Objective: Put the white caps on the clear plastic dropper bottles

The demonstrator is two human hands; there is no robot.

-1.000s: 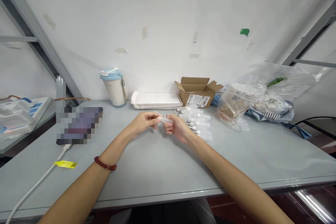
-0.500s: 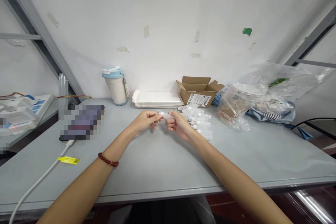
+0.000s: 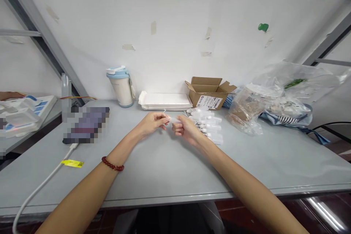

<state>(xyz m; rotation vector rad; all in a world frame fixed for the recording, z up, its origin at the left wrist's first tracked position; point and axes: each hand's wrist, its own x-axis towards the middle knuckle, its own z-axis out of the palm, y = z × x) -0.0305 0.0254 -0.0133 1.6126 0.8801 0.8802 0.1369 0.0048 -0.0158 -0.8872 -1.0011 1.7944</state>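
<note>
Across a grey workbench [image 3: 175,177], two bare forearms reach in from the bottom of the frame and meet near the bench's far side, elbows wide and wrists angled inward. Behind the hands, a white foam tray stack [image 3: 164,101] sits at 12 o'clock, an open cardboard box [image 3: 208,97] at 1, crumpled clear plastic bags [image 3: 248,109] at 2, and a blue-lidded tumbler [image 3: 120,88] at 11. A pixelated phone [image 3: 86,125] lies at 9, its white charging cable [image 3: 41,186] trailing toward the bench edge past a yellow tag [image 3: 72,163]. Clear plastic bottles [image 3: 211,128] lie in a cluster at 3, just beside the right hand [image 3: 187,129]. The left hand [image 3: 150,124], a red bead bracelet [image 3: 112,163] on its wrist, pinches a small translucent plastic bottle [image 3: 173,119] together with the right, their fingertips nearly touching.
</note>
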